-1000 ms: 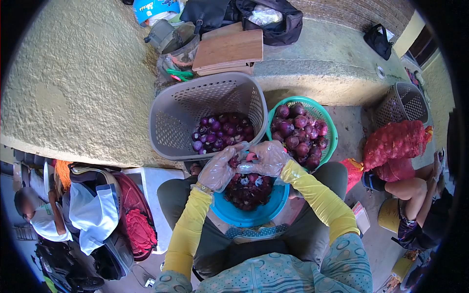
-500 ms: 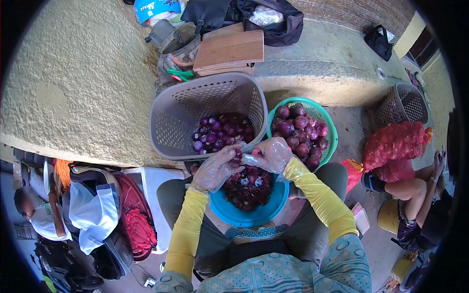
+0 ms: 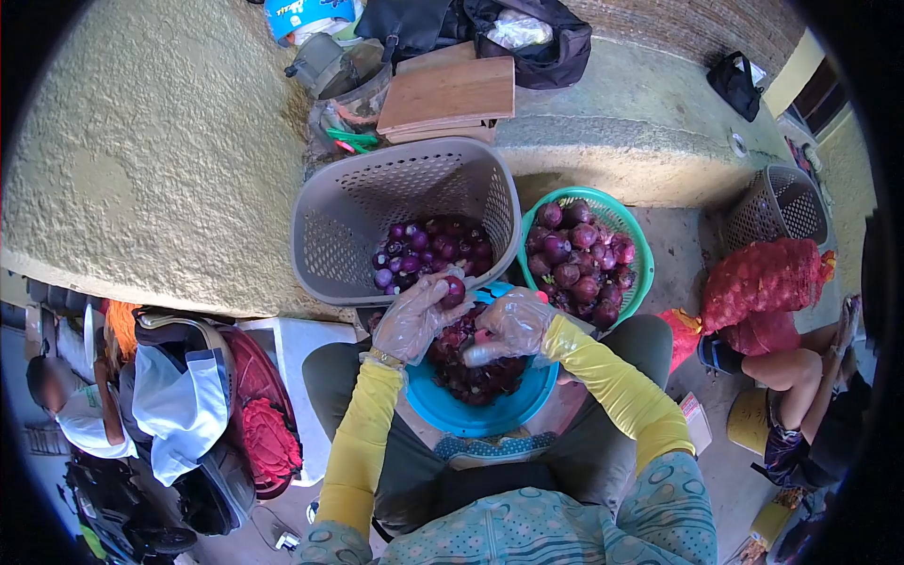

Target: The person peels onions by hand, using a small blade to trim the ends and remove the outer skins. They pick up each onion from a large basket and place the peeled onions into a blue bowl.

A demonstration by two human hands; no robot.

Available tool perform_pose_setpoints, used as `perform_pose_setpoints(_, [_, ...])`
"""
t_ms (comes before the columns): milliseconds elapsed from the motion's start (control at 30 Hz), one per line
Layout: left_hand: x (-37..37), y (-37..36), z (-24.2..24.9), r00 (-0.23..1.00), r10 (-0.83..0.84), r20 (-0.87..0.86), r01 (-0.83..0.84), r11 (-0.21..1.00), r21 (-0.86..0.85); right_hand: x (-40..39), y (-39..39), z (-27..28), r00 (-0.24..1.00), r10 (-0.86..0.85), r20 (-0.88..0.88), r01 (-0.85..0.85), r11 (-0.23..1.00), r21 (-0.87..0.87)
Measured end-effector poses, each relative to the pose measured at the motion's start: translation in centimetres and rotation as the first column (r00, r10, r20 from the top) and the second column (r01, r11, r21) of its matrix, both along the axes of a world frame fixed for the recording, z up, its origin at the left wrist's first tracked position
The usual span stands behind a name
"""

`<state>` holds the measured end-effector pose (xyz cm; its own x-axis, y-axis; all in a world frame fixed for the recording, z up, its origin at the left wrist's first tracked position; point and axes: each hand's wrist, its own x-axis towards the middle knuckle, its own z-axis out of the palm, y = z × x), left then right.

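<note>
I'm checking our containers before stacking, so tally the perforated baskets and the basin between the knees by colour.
Grey: 2 (large basket ahead, rear basket at far right)
Green: 1 (round basket)
Blue: 1 (basin)
Total: 4

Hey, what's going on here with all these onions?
Someone's gloved left hand holds a red onion; the right hand is over a blue basin of loose skins, its grip unclear. Glossy purple onions lie in the gray basket, and duller ones sit in the green basket beside it.
</note>
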<state>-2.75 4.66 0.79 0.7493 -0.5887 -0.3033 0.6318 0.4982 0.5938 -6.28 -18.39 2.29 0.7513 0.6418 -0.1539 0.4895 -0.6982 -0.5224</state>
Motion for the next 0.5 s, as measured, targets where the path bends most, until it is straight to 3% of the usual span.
perform_pose_setpoints(33, [-0.1,-0.2,0.0,1.000,0.009,0.003,-0.009,1.000,0.000,0.0,0.0,0.1,1.000,0.001,0.000,-0.001,1.000,0.000])
perform_pose_setpoints(100, [-0.1,-0.3,0.1,1.000,0.018,0.006,-0.018,1.000,0.000,-0.1,0.1,0.5,0.988,-0.148,0.036,0.134,0.958,0.255])
perform_pose_setpoints(133, [-0.1,-0.3,0.2,0.999,0.001,-0.041,-0.002,1.000,-0.026,0.3,-0.2,1.0,0.992,-0.122,0.044,0.115,0.983,0.140])
perform_pose_setpoints(167, [-0.1,-0.2,0.2,0.996,-0.018,-0.088,0.013,0.999,-0.053,0.4,-0.3,1.0,0.991,-0.123,0.043,0.116,0.983,0.141])
perform_pose_setpoints(233, [-0.1,-0.3,0.1,0.996,-0.021,-0.086,0.018,0.999,-0.041,0.3,-0.6,0.9,0.977,-0.206,0.057,0.176,0.926,0.334])
perform_pose_setpoints(367, [-0.2,-0.7,0.3,0.998,-0.053,-0.022,0.052,0.998,-0.025,0.4,-0.6,1.2,0.944,-0.330,-0.004,0.311,0.884,0.348])
perform_pose_setpoints(500, [-0.1,-1.0,-0.6,0.999,-0.037,-0.005,0.037,0.999,-0.030,0.7,-0.6,0.7,0.889,-0.452,0.079,0.394,0.840,0.373])
